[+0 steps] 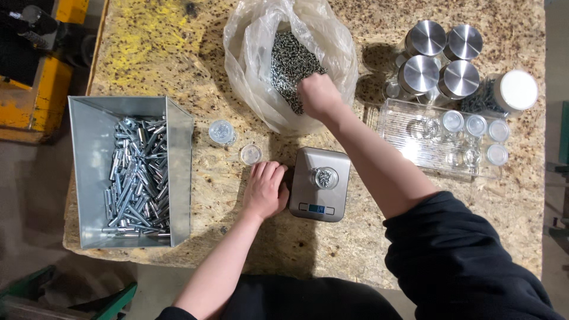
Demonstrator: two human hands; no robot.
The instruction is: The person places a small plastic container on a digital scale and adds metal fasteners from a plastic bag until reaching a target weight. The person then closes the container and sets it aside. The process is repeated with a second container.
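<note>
Small metal screws (290, 62): loose in a clear plastic bag (249, 65) on the surface (195, 47). Judged heavy in bulk, slippery; best scooped in pinches. Right hand (319, 95) is buried among them, grip closed, contents hidden. Left hand (265, 189) lies flat, fingers spread, beside the scale (319, 185).

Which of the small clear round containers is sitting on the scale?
The small clear container holding a few screws, centred on the grey digital scale. The other two loose ones sit on the table, left of it.
</note>
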